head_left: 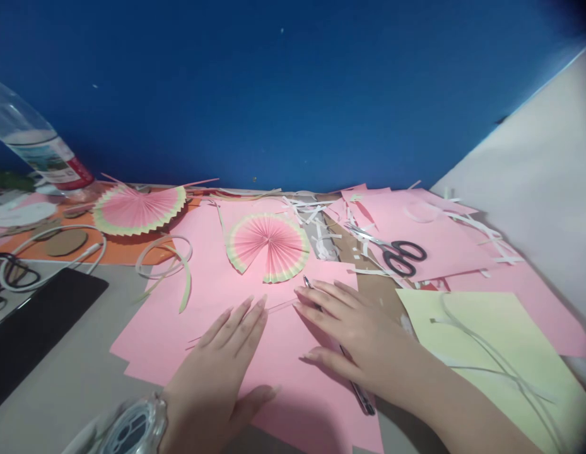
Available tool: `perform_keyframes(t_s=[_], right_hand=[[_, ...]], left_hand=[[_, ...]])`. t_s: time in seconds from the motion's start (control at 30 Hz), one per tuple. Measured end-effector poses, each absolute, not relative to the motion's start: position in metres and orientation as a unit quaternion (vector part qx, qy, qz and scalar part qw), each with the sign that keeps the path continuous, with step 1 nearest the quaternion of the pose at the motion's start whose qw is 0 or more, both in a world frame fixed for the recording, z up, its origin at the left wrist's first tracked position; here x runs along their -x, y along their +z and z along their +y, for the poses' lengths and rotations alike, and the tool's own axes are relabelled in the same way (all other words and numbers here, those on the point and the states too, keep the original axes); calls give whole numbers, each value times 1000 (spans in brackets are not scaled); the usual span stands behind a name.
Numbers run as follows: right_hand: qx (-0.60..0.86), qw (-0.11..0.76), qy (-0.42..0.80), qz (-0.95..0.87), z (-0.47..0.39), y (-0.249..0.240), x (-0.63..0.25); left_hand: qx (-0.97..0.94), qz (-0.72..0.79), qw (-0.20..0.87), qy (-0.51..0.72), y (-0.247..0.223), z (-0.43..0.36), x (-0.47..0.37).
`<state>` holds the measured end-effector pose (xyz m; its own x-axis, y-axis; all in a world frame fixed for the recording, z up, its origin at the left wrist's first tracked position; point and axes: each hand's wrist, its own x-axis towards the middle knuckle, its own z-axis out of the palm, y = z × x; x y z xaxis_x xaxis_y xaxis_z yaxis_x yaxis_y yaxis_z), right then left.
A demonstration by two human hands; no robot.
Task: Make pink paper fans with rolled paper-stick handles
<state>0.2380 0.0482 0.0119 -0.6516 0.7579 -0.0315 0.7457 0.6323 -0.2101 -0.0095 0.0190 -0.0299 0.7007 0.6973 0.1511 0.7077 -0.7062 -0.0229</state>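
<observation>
One fan (268, 237) lies on paper sheets (279, 337), between another fan (140, 213) at left and scissors (386, 246) at right.

The only view comes from the wearer's head, looking forward and down over the bench (108, 328) at close range, so the left hand (226, 356) and right hand (349, 325) reach in from the lower edge. It faces the blue wall (274, 94) nearly square on, with a pale panel (529, 170) slanting along the right side.
</observation>
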Motion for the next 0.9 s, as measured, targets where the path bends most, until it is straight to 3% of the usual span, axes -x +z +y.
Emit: perform_keyframes(t_s=[0.9], right_hand=[[423,54,84,-901,46,9,-233]], left_hand=[[920,-382,57,-64,-29,19,13]])
